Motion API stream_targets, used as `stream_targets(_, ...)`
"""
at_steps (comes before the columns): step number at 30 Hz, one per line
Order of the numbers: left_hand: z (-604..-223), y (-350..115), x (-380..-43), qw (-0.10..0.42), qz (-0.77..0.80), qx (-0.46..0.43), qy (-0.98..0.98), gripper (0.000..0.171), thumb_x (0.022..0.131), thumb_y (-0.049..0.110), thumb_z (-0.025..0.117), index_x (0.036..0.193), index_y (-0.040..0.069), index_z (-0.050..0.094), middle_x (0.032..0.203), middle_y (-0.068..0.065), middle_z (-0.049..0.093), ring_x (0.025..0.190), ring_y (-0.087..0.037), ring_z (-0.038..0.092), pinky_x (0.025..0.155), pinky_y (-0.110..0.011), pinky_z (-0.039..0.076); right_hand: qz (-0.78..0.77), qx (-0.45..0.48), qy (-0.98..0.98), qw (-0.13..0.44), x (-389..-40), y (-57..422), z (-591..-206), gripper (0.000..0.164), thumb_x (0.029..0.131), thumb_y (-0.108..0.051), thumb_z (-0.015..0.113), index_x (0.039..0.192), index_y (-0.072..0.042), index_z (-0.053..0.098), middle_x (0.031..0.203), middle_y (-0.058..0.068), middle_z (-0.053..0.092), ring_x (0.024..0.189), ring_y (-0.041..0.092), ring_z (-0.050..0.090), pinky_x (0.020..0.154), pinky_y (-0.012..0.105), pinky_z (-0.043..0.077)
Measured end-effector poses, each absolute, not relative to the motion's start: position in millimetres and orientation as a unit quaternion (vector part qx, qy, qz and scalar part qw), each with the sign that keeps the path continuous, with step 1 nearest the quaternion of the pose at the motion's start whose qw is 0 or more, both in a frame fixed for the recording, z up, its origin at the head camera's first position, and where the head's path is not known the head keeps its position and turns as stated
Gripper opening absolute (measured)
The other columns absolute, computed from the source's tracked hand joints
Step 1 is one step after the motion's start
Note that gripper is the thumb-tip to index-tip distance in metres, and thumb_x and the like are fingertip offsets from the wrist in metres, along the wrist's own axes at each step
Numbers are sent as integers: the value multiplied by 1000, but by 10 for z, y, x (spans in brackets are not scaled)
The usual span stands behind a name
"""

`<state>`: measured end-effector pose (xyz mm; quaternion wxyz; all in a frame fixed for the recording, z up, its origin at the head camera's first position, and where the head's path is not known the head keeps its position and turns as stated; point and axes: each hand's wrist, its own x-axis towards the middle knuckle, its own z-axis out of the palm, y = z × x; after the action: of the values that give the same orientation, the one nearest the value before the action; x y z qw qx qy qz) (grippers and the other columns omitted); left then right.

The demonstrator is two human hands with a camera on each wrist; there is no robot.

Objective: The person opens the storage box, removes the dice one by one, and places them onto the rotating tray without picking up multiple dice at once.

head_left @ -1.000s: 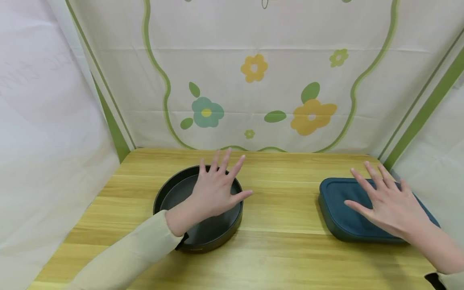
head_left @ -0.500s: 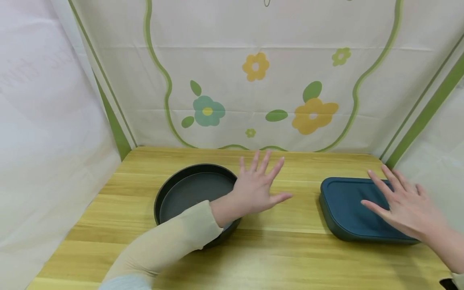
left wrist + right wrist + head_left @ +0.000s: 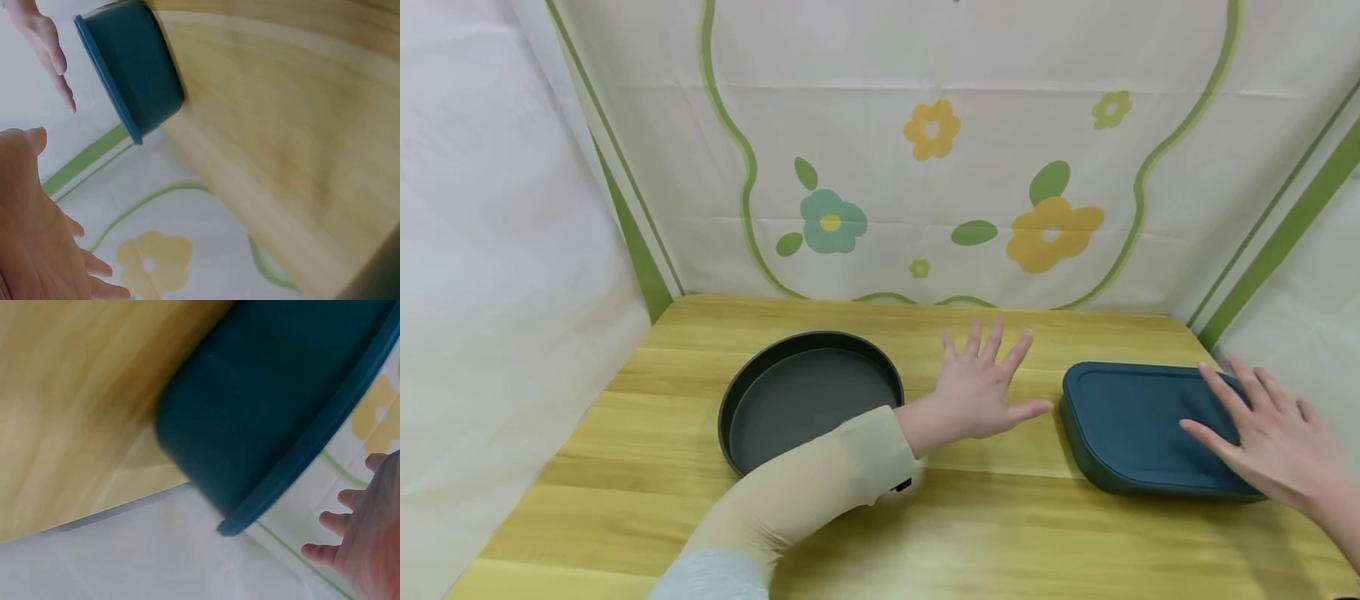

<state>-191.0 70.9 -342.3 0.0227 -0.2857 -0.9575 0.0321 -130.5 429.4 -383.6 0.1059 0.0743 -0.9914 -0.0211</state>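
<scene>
My left hand (image 3: 977, 396) hovers with spread fingers over the wooden table, between a round black pan (image 3: 812, 400) and a dark teal lidded box (image 3: 1150, 425). Its sleeved forearm crosses the front right part of the pan and hides it. Over the right end of the box is my right hand (image 3: 1273, 442), fingers spread and holding nothing. From the left wrist, the box (image 3: 134, 69) shows side-on, with the left hand (image 3: 40, 231) apart from it. In the right wrist view the right hand (image 3: 375, 531) stands above the lid side of the box (image 3: 262, 412).
The wooden table (image 3: 985, 533) ends at the back against a white cloth (image 3: 880, 150) printed with flowers and green borders. More white cloth (image 3: 497, 292) hangs at the left side, and another white cloth (image 3: 1315, 275) at the right, close to the box.
My left hand has moved right, from over the pan to beside the box. My right hand has shifted slightly right over the box. Pan and box stay in place.
</scene>
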Motion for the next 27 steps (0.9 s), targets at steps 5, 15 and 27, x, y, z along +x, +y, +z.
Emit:
stream_targets(5,-3513,878,-1896,6,17,-277,-961,89,83,85,13,153,36,-13,163,-5,-3,146,-32,1,110,-62,9,-14,53,-995,89,-1294,4412,-3895,96,94,-56,53,157,-16,-6,157,28,-7,140,49,-8,90,71,17)
stream_targets(15,-3733,1157,-1742,-23,-46,-277,-960,92,82,86,14,154,36,-11,162,-3,1,146,-28,6,111,-58,13,37,21,-997,69,-1262,4639,-4071,92,97,-53,49,155,-13,-9,154,33,-8,135,57,-2,95,72,12)
stream_targets(27,-3905,1381,-1601,-78,-78,-289,-951,85,85,82,12,151,38,-17,162,1,6,145,-18,15,110,-54,23,137,-9,-989,58,-1203,4785,-4213,83,102,-41,46,153,-2,-7,147,43,-2,132,62,0,97,72,7)
